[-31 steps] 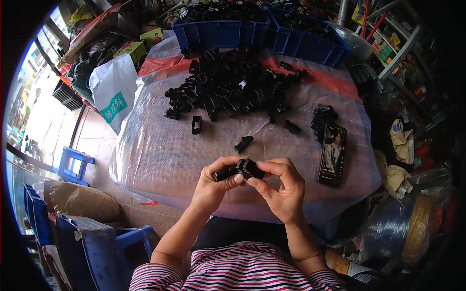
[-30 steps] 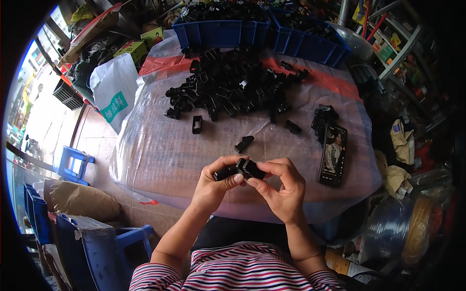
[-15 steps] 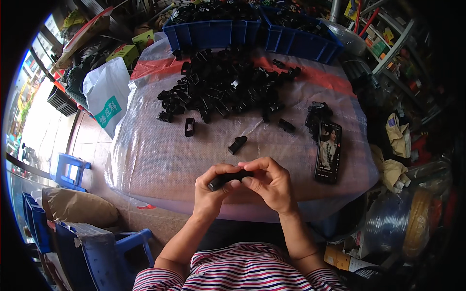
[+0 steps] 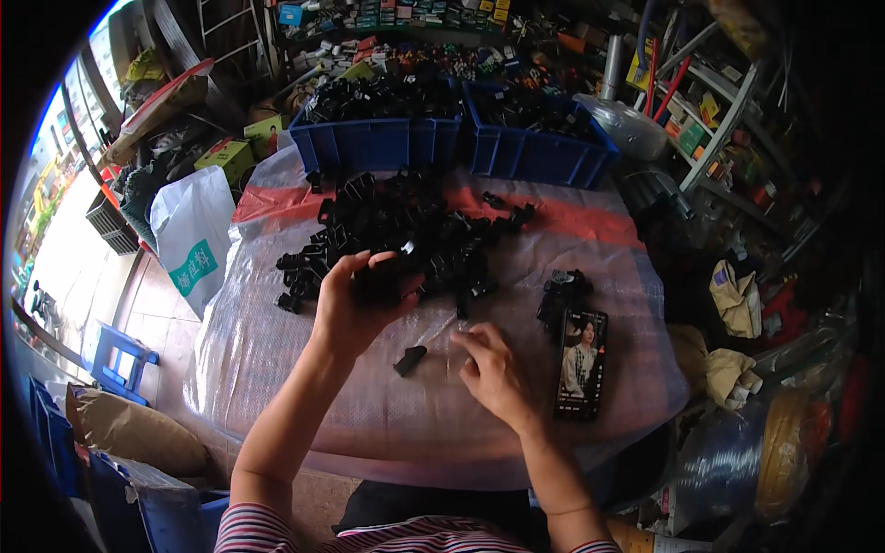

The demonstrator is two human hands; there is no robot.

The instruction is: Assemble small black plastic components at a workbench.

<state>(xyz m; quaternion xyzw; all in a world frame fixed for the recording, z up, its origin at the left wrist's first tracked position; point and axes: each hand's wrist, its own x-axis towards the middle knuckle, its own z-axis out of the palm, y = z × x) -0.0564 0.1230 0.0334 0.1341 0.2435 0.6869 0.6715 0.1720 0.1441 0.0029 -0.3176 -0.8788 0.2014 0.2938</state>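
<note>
My left hand (image 4: pixel 355 300) is raised over the near edge of a heap of black plastic pieces (image 4: pixel 369 217). Its fingers curl round a dark black plastic piece (image 4: pixel 383 281), though the outline blurs into the heap behind. Lower and to the right, my right hand (image 4: pixel 496 370) hovers above the table with fingers bent and apart; I see nothing in it. Between the hands, one loose black piece (image 4: pixel 409 360) lies on the plastic-covered table (image 4: pixel 369 415). A small cluster of black pieces (image 4: pixel 564 293) sits right of my right hand.
Two blue bins (image 4: pixel 378 143) full of black pieces stand at the table's far edge. A lit phone (image 4: pixel 582 364) lies on the right. A white bag (image 4: pixel 194 235) hangs at the left, with a blue stool (image 4: pixel 124 359) below. Wire spools (image 4: pixel 737 456) stand at the lower right.
My hands have parted from over the near edge: the left went up to the heap with a black piece, the right moved forward. A loose piece on the right no longer shows. The view has tilted up.
</note>
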